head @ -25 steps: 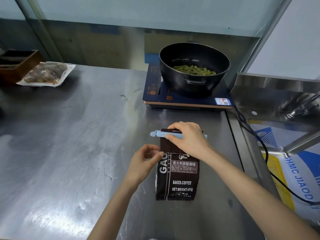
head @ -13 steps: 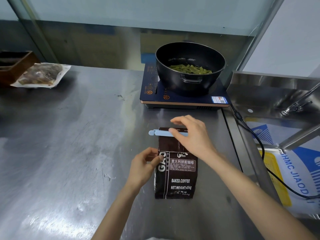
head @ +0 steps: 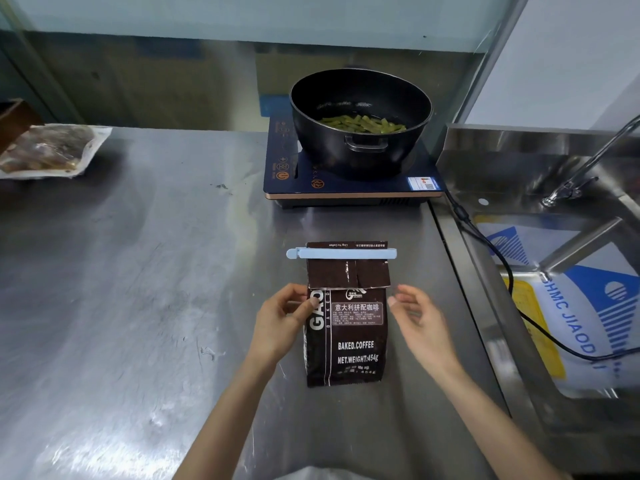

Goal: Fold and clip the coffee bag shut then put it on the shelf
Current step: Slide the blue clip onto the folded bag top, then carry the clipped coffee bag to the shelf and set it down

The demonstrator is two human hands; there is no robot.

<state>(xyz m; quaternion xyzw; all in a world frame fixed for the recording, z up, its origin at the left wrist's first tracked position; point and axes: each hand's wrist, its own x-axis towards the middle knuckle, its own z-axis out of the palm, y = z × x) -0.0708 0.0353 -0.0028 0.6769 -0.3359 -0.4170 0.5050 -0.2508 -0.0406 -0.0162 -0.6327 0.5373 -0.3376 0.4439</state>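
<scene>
A dark brown coffee bag [head: 348, 341] lies flat on the steel counter [head: 138, 289], its top folded over. A light blue clip [head: 341, 253] is clamped across the folded top. My left hand [head: 282, 320] pinches the bag's left edge just below the fold. My right hand [head: 415, 318] hovers open beside the bag's right edge, blurred, touching nothing. No shelf is in view.
A black pot of green beans [head: 360, 121] sits on an induction cooker [head: 349, 181] just behind the bag. A black cable [head: 502, 271] runs right into the sink [head: 571, 271], with a tap [head: 588, 164]. A packet of food [head: 48, 150] lies far left.
My right hand has let go of the clip and drawn back to the bag's right side. The clip now stays on the fold by itself. My left hand stays at the left edge.
</scene>
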